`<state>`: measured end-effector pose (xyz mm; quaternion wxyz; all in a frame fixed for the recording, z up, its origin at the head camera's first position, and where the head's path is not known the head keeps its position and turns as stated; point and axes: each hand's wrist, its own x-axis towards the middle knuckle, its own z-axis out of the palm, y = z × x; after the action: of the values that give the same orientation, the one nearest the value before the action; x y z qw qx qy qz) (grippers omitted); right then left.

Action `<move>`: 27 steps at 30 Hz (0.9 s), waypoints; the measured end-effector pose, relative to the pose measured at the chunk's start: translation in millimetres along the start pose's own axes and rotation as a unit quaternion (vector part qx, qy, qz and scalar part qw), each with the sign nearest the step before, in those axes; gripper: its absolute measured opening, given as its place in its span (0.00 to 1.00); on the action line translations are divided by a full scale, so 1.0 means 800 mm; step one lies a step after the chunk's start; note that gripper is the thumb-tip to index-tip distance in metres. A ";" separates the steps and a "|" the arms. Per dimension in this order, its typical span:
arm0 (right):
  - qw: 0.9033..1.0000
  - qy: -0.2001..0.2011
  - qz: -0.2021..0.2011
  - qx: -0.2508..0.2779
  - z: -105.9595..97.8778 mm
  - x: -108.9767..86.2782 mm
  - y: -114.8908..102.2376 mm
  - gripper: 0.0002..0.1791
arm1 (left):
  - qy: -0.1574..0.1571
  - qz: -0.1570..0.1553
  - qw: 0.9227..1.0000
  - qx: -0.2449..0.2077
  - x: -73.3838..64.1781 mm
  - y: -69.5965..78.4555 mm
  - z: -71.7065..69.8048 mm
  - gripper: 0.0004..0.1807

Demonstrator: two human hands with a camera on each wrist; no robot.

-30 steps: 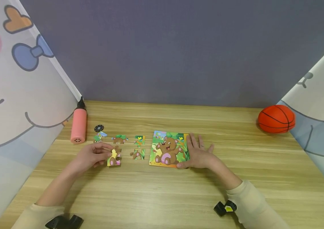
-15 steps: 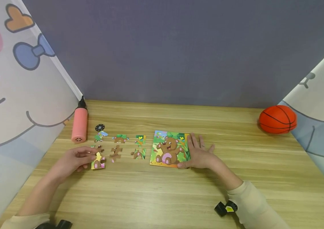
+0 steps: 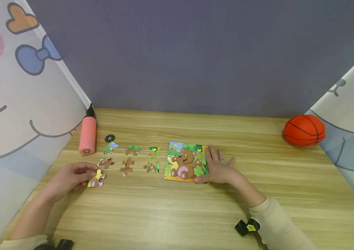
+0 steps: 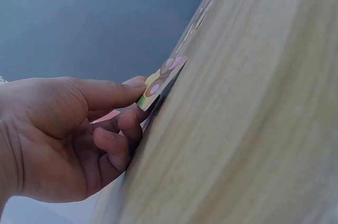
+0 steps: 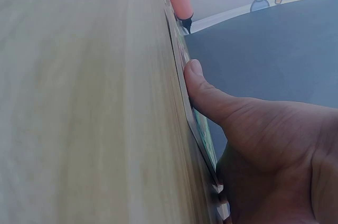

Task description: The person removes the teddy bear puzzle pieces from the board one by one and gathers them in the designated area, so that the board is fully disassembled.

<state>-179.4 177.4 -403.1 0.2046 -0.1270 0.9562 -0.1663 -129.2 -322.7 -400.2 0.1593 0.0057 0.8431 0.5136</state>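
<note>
Between thumb and fingers, my left hand (image 3: 68, 178) pinches a puzzle piece (image 3: 96, 180) with a yellow, brown and pink print, at the near left of the loose pieces. In the left wrist view this piece (image 4: 161, 78) is tilted, one edge close above the tabletop. My right hand (image 3: 219, 169) lies spread on the right edge of a square bear picture board (image 3: 181, 163), its thumb on the board's lower right corner. Loose pieces lie left of the board: a brown piece (image 3: 127, 166), a piece with a yellow bird (image 3: 154, 151) and several others.
A pink pump bottle (image 3: 87, 135) with a black nozzle stands at the left wall. Beside it lies a black round chip (image 3: 109, 138). A red ball (image 3: 304, 130) with black lines sits at the far right. A grey wall (image 3: 177, 55) closes the back of the wooden table (image 3: 177, 211).
My left hand has carried the pinched piece left and slightly nearer, uncovering the brown pieces behind it. My right hand stays on the board.
</note>
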 end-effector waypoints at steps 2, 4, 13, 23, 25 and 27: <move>1.000 0.001 -0.002 0.002 0.003 0.002 0.004 0.80 | 0.006 -0.002 1.000 0.009 0.000 0.001 0.000 0.20; 1.000 -0.001 0.001 0.001 0.004 0.004 0.006 0.80 | 0.011 -0.007 1.000 0.018 0.000 0.002 0.001 0.20; 1.000 0.001 -0.001 0.002 -0.004 -0.004 -0.005 0.76 | 0.023 -0.010 1.000 0.014 -0.001 0.004 0.003 0.22; 1.000 -0.001 -0.002 0.003 0.000 -0.002 0.000 0.79 | 0.045 0.019 0.999 0.022 0.008 0.021 0.022 0.22; 1.000 0.001 -0.005 0.007 0.000 -0.002 0.001 0.79 | 0.036 0.021 0.999 0.010 0.010 0.026 0.028 0.21; 1.000 0.000 -0.003 0.005 -0.001 -0.002 0.000 0.79 | 0.020 0.025 0.999 -0.001 0.014 0.030 0.034 0.22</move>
<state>-178.2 178.1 -402.2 0.2047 -0.1288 0.9550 -0.1718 -135.9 -286.0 -393.6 0.1296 0.0164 0.8449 0.5187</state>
